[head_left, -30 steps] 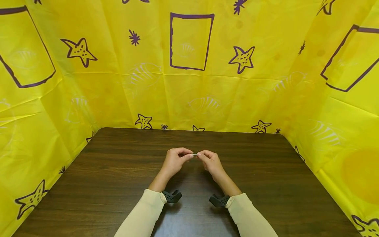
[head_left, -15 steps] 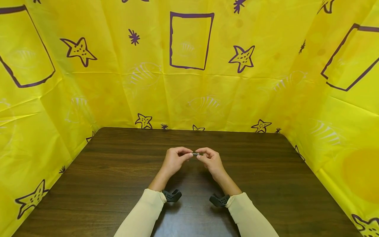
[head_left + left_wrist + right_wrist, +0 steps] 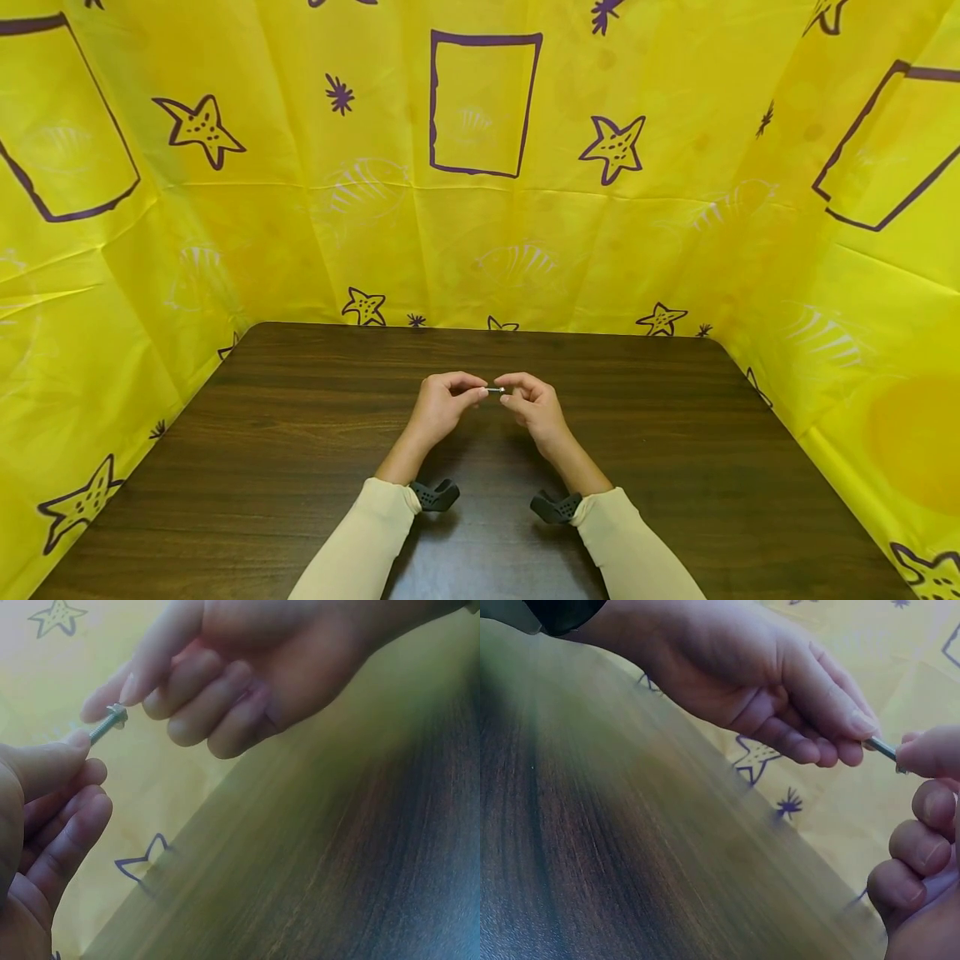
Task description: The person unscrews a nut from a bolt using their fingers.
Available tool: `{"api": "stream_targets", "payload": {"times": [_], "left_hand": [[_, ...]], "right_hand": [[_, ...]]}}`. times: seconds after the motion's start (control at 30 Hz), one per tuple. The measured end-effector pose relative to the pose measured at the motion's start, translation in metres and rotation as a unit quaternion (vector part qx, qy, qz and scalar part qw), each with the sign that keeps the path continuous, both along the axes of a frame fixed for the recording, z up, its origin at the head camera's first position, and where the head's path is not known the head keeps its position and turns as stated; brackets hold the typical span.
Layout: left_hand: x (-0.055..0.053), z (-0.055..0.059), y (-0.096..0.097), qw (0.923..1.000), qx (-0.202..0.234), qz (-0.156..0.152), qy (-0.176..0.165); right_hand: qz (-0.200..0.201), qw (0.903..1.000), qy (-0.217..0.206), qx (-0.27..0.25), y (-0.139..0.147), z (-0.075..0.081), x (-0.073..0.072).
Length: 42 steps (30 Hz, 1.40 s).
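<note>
My left hand (image 3: pixel 440 410) pinches a thin metal bolt (image 3: pixel 103 730) between thumb and forefinger, above the table. The bolt lies roughly level across the head view, its threads showing in the left wrist view. At its right end sits a small silvery nut (image 3: pixel 118 714) with uneven edges; its exact shape is too small to tell. My right hand (image 3: pixel 538 410) has its thumb and forefinger curled around the nut, one on either side, while its other fingers fold toward the palm. In the right wrist view the thumb (image 3: pixel 928 754) hides part of the nut.
The dark wood-grain table (image 3: pixel 300 467) lies beneath both hands. A yellow patterned cloth (image 3: pixel 480 225) rises behind it and along both sides. Each wrist wears a black camera mount, on the left a mount (image 3: pixel 437 497) and on the right another mount (image 3: pixel 555 507).
The right thumb and forefinger have spread a little from their tighter pinch, leaving the bolt's end and nut in sight. The left hand has stayed nearly still with its grip.
</note>
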<state>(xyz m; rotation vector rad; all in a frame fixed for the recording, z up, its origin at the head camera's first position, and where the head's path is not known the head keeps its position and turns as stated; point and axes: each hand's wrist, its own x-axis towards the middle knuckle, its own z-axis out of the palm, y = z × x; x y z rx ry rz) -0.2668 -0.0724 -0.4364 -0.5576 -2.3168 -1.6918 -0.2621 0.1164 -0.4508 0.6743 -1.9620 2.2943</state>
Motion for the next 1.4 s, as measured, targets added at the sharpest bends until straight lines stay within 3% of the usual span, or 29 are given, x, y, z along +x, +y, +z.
{"api": "stream_targets", "payload": {"times": [0.3, 0.53, 0.7, 1.07, 1.4], "left_hand": [[0.000, 0.000, 0.002, 0.9998, 0.015, 0.003, -0.012], [0.025, 0.034, 0.005, 0.9999, 0.012, -0.008, -0.009], [0.026, 0.035, 0.005, 0.9999, 0.011, -0.008, -0.008], [0.025, 0.033, 0.003, 0.9999, 0.012, -0.009, 0.000], [0.024, 0.031, 0.002, 0.9999, 0.010, 0.006, -0.005]], "right_hand": [[-0.018, 0.9982, -0.047, 0.033, 0.000, -0.001, -0.002], [-0.066, 0.9939, -0.053, 0.070, -0.005, 0.023, 0.015], [-0.084, 0.9896, -0.038, 0.110, -0.006, 0.024, 0.015], [-0.046, 0.9952, -0.052, 0.069, -0.006, 0.026, 0.017], [-0.041, 0.9966, -0.018, 0.069, -0.006, 0.030, 0.020]]}}
